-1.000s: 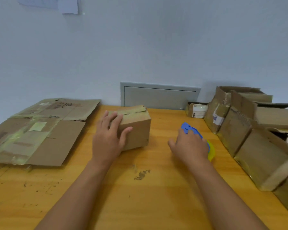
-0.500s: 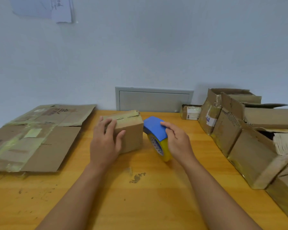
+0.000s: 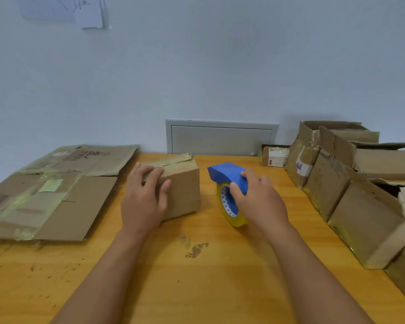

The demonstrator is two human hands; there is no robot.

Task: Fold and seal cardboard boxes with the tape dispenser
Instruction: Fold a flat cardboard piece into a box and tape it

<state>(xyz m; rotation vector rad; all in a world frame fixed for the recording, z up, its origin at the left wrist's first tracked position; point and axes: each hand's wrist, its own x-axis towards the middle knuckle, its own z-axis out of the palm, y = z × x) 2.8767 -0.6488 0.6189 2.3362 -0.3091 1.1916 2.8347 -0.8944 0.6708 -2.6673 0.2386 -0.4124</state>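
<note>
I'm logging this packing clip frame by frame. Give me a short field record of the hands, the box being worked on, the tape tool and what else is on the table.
left hand: rests on the box, fingers over its top edge
right hand: grips the tape dispenser
box: small, closed, old tape along the top seam
tape dispenser: blue, yellowish roll, to the right of the box, not touching it
flat cardboard: lies to the left
open boxes: row along the right
table: wooden, stained

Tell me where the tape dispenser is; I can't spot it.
In the head view, right of centre: the tape dispenser is in the right hand, just right of the small box.
</note>
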